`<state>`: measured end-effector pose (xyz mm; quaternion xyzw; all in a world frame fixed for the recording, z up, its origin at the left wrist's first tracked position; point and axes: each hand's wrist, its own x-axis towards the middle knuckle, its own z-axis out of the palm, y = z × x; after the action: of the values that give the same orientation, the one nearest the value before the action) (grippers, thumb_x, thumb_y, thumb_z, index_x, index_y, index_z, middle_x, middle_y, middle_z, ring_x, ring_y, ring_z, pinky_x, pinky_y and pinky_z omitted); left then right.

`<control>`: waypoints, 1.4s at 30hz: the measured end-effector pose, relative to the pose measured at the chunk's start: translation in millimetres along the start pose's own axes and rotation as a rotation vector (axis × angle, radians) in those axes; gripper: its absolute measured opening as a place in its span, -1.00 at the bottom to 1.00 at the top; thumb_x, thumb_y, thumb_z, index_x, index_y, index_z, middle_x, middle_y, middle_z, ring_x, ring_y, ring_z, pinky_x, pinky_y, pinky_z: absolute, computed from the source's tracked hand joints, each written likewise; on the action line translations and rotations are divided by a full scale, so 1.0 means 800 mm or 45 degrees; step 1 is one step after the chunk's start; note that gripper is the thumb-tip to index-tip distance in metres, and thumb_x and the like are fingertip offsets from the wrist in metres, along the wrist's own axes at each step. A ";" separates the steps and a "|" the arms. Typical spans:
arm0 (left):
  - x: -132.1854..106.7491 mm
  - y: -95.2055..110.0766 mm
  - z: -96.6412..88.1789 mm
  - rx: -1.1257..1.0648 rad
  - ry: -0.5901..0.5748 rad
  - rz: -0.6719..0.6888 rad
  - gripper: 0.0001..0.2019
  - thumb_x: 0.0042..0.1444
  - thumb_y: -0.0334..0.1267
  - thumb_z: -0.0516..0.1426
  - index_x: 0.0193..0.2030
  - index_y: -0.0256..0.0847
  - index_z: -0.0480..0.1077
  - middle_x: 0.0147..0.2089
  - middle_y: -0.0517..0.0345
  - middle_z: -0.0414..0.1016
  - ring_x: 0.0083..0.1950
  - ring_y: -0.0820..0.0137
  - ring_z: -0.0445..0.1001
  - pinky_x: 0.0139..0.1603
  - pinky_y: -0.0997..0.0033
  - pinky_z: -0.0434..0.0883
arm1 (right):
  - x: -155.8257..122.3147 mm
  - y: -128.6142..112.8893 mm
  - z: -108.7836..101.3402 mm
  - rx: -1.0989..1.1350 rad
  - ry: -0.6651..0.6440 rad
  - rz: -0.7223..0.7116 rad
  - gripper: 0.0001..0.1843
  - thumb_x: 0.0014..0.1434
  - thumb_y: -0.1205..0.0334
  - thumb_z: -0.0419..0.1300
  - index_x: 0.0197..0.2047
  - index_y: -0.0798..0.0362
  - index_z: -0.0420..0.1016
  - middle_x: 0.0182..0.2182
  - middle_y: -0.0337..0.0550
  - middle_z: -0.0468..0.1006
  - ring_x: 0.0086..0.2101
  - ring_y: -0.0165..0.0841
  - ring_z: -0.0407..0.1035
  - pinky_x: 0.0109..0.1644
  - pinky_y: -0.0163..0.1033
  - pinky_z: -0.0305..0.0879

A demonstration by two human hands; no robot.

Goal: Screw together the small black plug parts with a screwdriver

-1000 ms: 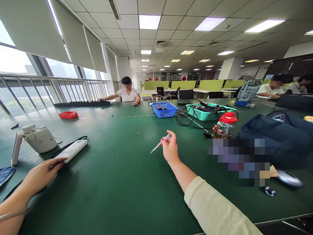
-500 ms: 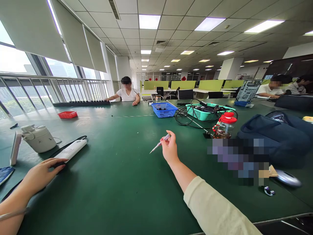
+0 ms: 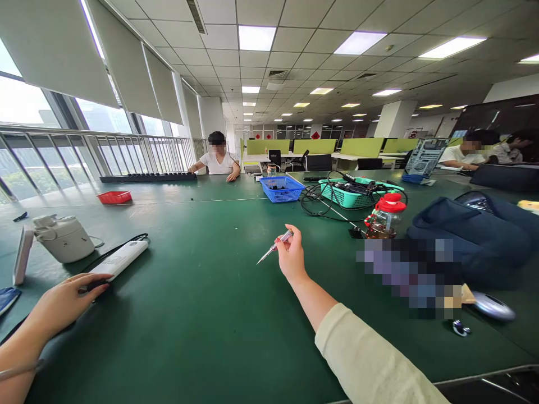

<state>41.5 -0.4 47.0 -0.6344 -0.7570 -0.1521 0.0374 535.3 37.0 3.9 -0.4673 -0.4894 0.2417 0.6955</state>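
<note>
My right hand (image 3: 291, 258) is raised over the green table (image 3: 202, 314), fingers pinched round a small clear-handled screwdriver (image 3: 275, 246) whose metal tip points left and down. My left hand (image 3: 67, 300) lies on the table at the lower left, fingers stretched toward the near end of a white power strip (image 3: 120, 259) and touching the black cable end there. Nothing is gripped in it.
A white pot (image 3: 63, 238) and an upright white device (image 3: 22, 255) stand at the left. A blue basket (image 3: 282, 188), a teal basket of cables (image 3: 349, 193), a red-lidded jar (image 3: 385, 216) and a dark bag (image 3: 471, 235) are at the right. Other people sit at the far end.
The view has drifted slightly; the left hand has slid a little down and left. The right hand keeps the screwdriver in the same place.
</note>
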 end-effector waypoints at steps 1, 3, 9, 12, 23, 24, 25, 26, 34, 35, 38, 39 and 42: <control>0.000 -0.002 0.001 0.000 -0.011 0.002 -0.53 0.04 0.04 0.01 -0.05 -0.07 0.58 -0.02 0.06 0.61 -0.17 0.23 0.57 -0.14 0.36 0.45 | 0.000 0.000 0.000 0.000 -0.001 0.000 -0.55 0.13 0.21 0.13 0.10 -0.04 0.23 -0.32 -0.19 0.54 -0.33 -0.27 0.51 -0.15 -0.09 0.45; 0.001 -0.006 0.003 -0.001 -0.031 0.009 -0.52 0.04 0.06 0.01 -0.04 -0.07 0.57 -0.01 0.06 0.60 -0.16 0.23 0.57 -0.13 0.36 0.45 | -0.001 -0.001 0.000 0.004 -0.009 0.009 -0.55 0.13 0.21 0.12 0.11 -0.03 0.23 -0.32 -0.19 0.54 -0.33 -0.28 0.51 -0.15 -0.09 0.46; 0.002 -0.007 0.003 0.006 -0.054 -0.032 -0.47 0.08 0.08 -0.03 0.02 -0.09 0.54 0.06 -0.01 0.55 -0.12 0.19 0.55 -0.11 0.32 0.43 | -0.002 -0.005 0.000 0.015 -0.019 0.046 -0.54 0.13 0.21 0.12 0.11 -0.02 0.21 -0.30 -0.17 0.53 -0.31 -0.27 0.50 -0.11 -0.05 0.45; 0.001 -0.005 0.002 0.010 -0.055 -0.035 -0.47 0.10 0.09 -0.04 0.03 -0.10 0.53 0.06 -0.03 0.54 -0.11 0.19 0.55 -0.11 0.32 0.42 | -0.002 -0.005 -0.001 0.007 -0.023 0.044 -0.54 0.13 0.21 0.12 0.11 -0.02 0.22 -0.30 -0.18 0.53 -0.30 -0.27 0.49 -0.09 -0.05 0.44; -0.001 -0.004 -0.001 0.041 -0.063 -0.021 -0.42 0.06 0.15 -0.04 0.06 -0.11 0.51 -0.03 -0.07 0.56 -0.16 0.17 0.51 -0.17 0.31 0.41 | -0.001 -0.003 0.000 0.012 -0.026 0.045 -0.54 0.13 0.21 0.14 0.11 -0.03 0.22 -0.32 -0.20 0.53 -0.34 -0.29 0.50 -0.14 -0.09 0.45; -0.002 -0.003 -0.001 0.036 -0.079 -0.034 -0.41 0.06 0.16 -0.04 0.07 -0.11 0.51 -0.06 -0.06 0.57 -0.19 0.18 0.50 -0.20 0.32 0.40 | -0.001 -0.003 0.000 0.016 -0.025 0.043 -0.54 0.13 0.21 0.14 0.11 -0.03 0.23 -0.31 -0.20 0.53 -0.34 -0.29 0.50 -0.14 -0.09 0.45; -0.002 -0.002 -0.002 0.029 -0.093 -0.047 -0.40 0.05 0.17 -0.04 0.08 -0.11 0.50 -0.09 -0.04 0.57 -0.22 0.19 0.50 -0.22 0.32 0.40 | -0.001 -0.003 -0.001 0.019 -0.022 0.040 -0.54 0.13 0.21 0.14 0.11 -0.03 0.23 -0.31 -0.20 0.53 -0.34 -0.29 0.50 -0.14 -0.09 0.45; -0.002 -0.002 -0.002 0.018 -0.105 -0.057 -0.40 0.05 0.17 -0.03 0.08 -0.11 0.50 -0.11 -0.02 0.58 -0.24 0.19 0.50 -0.23 0.33 0.39 | -0.001 -0.002 -0.001 0.022 -0.021 0.039 -0.54 0.13 0.21 0.14 0.11 -0.04 0.23 -0.31 -0.20 0.53 -0.34 -0.29 0.50 -0.14 -0.09 0.45; 0.000 -0.005 -0.001 -0.025 -0.074 -0.045 -0.45 0.02 0.14 -0.01 0.00 -0.08 0.54 -0.18 0.05 0.61 -0.24 0.18 0.53 -0.27 0.35 0.39 | -0.002 -0.004 -0.001 0.017 -0.023 0.059 -0.53 0.12 0.21 0.14 0.11 -0.02 0.23 -0.31 -0.19 0.53 -0.32 -0.27 0.50 -0.15 -0.09 0.45; 0.000 -0.005 -0.001 -0.024 -0.057 -0.035 -0.46 0.02 0.14 -0.01 -0.02 -0.08 0.55 -0.19 0.05 0.62 -0.25 0.19 0.53 -0.29 0.35 0.39 | -0.001 -0.004 -0.001 0.015 -0.024 0.060 -0.53 0.12 0.21 0.14 0.12 -0.02 0.22 -0.31 -0.19 0.54 -0.32 -0.27 0.50 -0.16 -0.09 0.45; -0.001 -0.004 -0.002 -0.012 -0.010 -0.034 -0.48 0.02 0.14 0.00 -0.06 -0.09 0.56 -0.15 0.03 0.61 -0.26 0.19 0.53 -0.31 0.35 0.39 | -0.001 -0.004 -0.001 0.010 -0.022 0.061 -0.53 0.12 0.21 0.14 0.12 -0.02 0.23 -0.31 -0.18 0.54 -0.33 -0.27 0.50 -0.15 -0.09 0.45; -0.001 -0.004 -0.002 -0.011 0.005 -0.035 -0.48 0.02 0.14 0.00 -0.06 -0.10 0.55 -0.14 0.03 0.60 -0.26 0.19 0.53 -0.30 0.35 0.40 | -0.001 -0.004 -0.001 0.011 -0.021 0.060 -0.53 0.12 0.21 0.14 0.11 -0.02 0.23 -0.31 -0.18 0.54 -0.32 -0.27 0.50 -0.15 -0.08 0.45; -0.001 -0.005 -0.002 -0.032 0.024 -0.023 -0.49 0.02 0.13 0.00 -0.07 -0.11 0.54 -0.13 0.04 0.60 -0.24 0.19 0.53 -0.27 0.35 0.40 | -0.001 -0.003 -0.001 0.019 -0.021 0.052 -0.53 0.12 0.21 0.15 0.11 -0.02 0.23 -0.30 -0.18 0.54 -0.31 -0.28 0.51 -0.12 -0.07 0.45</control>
<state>37.3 -2.2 47.4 -0.6266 -0.7603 -0.1680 0.0350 535.8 35.2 5.8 -0.4700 -0.4838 0.2632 0.6898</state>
